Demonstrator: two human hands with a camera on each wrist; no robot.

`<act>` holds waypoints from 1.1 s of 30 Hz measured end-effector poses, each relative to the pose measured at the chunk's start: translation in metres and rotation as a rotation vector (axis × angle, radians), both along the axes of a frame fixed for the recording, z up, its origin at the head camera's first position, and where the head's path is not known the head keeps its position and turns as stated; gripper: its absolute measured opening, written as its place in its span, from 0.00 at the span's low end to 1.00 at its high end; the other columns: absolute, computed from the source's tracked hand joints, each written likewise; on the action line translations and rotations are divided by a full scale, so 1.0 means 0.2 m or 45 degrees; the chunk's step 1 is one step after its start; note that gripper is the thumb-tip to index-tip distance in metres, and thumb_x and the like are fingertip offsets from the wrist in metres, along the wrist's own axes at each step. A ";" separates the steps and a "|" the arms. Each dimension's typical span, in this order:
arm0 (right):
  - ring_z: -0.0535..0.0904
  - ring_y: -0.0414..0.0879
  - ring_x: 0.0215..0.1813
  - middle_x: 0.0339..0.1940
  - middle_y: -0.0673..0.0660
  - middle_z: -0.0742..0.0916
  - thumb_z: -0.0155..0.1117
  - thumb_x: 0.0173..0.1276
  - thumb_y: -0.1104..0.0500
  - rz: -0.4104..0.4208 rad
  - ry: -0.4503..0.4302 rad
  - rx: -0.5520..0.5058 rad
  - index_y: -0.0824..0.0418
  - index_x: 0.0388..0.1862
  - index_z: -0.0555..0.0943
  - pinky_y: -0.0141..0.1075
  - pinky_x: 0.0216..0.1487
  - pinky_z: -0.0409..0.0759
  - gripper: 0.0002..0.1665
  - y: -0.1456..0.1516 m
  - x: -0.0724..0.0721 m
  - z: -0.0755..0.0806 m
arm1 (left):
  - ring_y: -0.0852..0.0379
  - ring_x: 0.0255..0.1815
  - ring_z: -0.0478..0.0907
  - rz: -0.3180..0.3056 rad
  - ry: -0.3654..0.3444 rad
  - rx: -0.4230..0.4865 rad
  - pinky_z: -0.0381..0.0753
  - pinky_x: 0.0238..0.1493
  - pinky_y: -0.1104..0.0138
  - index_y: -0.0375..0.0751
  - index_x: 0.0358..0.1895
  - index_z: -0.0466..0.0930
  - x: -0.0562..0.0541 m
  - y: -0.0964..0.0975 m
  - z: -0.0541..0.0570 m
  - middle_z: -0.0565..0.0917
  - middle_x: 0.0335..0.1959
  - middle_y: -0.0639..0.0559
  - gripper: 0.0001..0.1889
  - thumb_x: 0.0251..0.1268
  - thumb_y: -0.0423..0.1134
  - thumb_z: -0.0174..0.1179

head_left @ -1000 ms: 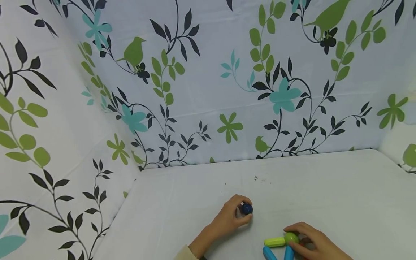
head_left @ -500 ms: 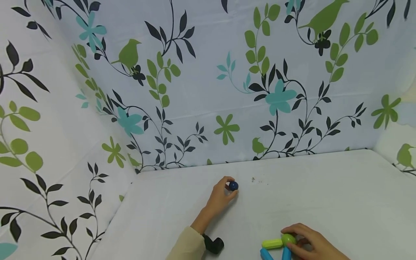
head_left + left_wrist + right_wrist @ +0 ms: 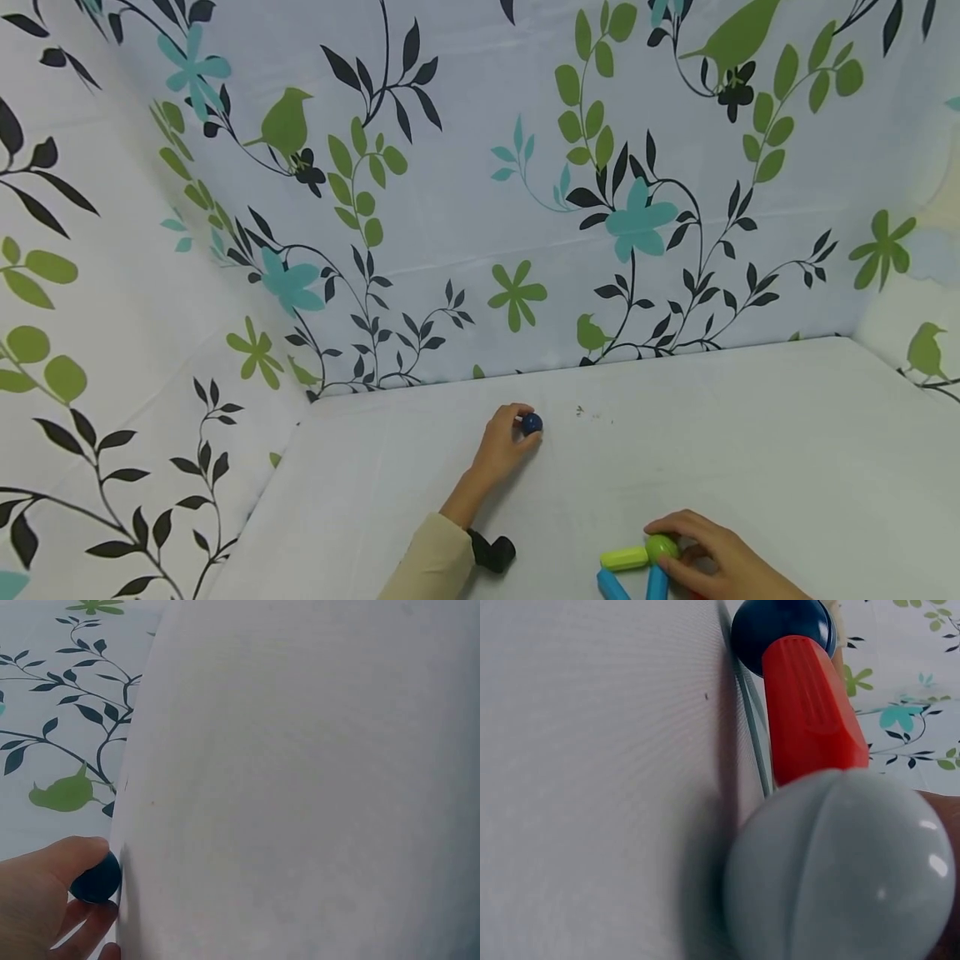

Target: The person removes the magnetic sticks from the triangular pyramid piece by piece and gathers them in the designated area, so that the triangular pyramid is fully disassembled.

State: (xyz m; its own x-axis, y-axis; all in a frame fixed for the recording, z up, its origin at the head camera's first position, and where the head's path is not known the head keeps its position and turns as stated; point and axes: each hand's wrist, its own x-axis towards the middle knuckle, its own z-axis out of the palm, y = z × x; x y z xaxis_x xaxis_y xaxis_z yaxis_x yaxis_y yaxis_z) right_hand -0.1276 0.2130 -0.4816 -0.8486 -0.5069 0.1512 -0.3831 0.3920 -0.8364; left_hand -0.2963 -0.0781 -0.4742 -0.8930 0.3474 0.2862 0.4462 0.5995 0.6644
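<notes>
Far out on the white table, my left hand pinches a dark blue ball between thumb and fingers. The left wrist view shows this blue ball close to the table surface. Nearer and to the right, my right hand grips a green ball. A yellow-green rod meets that ball from the left, and a blue rod reaches it from below. In the right wrist view, a red rod runs between a large pale grey ball and a dark blue ball.
Another blue rod lies by the yellow-green one, cut off by the lower frame edge. A black device sits at the left wrist beside the beige sleeve. Patterned cloth hangs behind the white table.
My left hand has moved away across the table and a little left, carrying the dark blue ball. My right hand stays on the green ball.
</notes>
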 end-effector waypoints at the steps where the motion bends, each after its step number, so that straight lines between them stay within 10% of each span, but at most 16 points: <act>1: 0.75 0.28 0.45 0.50 0.51 0.81 0.58 0.73 0.59 -0.002 0.000 0.002 0.66 0.56 0.76 0.29 0.41 0.80 0.17 0.00 0.00 0.00 | 0.48 0.51 0.77 -0.003 0.000 -0.007 0.75 0.56 0.55 0.35 0.57 0.74 0.00 0.00 0.00 0.77 0.52 0.42 0.21 0.61 0.33 0.66; 18: 0.75 0.28 0.44 0.50 0.52 0.81 0.58 0.73 0.58 -0.021 -0.044 0.021 0.66 0.56 0.77 0.28 0.42 0.80 0.17 0.00 0.00 0.00 | 0.47 0.57 0.72 0.055 0.124 0.061 0.72 0.59 0.55 0.40 0.58 0.74 0.14 -0.01 0.03 0.75 0.56 0.46 0.20 0.64 0.37 0.64; 26: 0.75 0.27 0.44 0.50 0.57 0.81 0.59 0.73 0.57 -0.041 -0.060 0.043 0.64 0.56 0.77 0.28 0.42 0.80 0.17 0.00 0.00 0.00 | 0.52 0.47 0.74 -0.103 0.220 0.090 0.75 0.50 0.62 0.40 0.54 0.77 0.26 0.01 0.02 0.78 0.49 0.48 0.13 0.69 0.38 0.59; 33: 0.75 0.28 0.42 0.51 0.61 0.80 0.59 0.73 0.56 -0.063 -0.124 0.071 0.64 0.57 0.77 0.27 0.42 0.79 0.18 -0.01 0.01 0.02 | 0.57 0.45 0.76 -0.292 0.112 0.048 0.77 0.47 0.67 0.44 0.55 0.77 0.36 0.06 0.05 0.80 0.48 0.48 0.13 0.73 0.42 0.56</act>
